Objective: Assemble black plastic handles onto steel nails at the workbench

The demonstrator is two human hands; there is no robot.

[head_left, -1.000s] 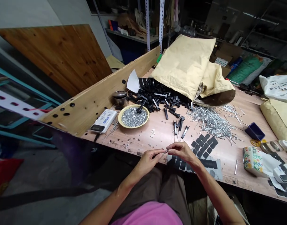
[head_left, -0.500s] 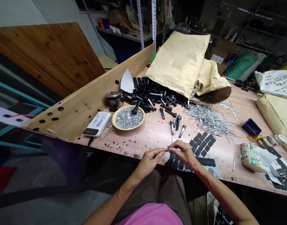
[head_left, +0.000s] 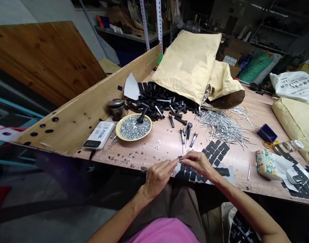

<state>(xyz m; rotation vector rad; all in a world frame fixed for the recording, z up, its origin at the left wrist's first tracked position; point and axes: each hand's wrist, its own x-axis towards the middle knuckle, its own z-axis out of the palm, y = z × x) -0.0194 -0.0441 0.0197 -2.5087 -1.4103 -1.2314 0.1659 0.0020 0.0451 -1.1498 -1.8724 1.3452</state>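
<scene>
My left hand (head_left: 158, 175) and my right hand (head_left: 198, 162) meet at the near edge of the workbench (head_left: 255, 189), fingertips pinched together on a small dark part (head_left: 180, 157) between them. Directly under the hands lies a grey sheet of black pads (head_left: 215, 158). Just beyond stand three black clips (head_left: 187, 133) on the bench. A yellow dish of small silver pieces (head_left: 133, 127) sits to the left, with a heap of black plastic parts (head_left: 159, 103) behind it and a pile of thin metal pins (head_left: 221, 125) to the right.
A tan paper sack (head_left: 192, 64) lies across the back of the bench. A white device (head_left: 98, 134) and a metal tin (head_left: 117, 106) are by the wooden side board (head_left: 75, 118). A blue tray (head_left: 267, 132), floral box (head_left: 265, 163) and more sacks (head_left: 293, 121) stand right.
The view has drifted so everything sits lower-left in the picture. Both hands have stayed pinched together at the bench edge, with the left hand turning slightly over.
</scene>
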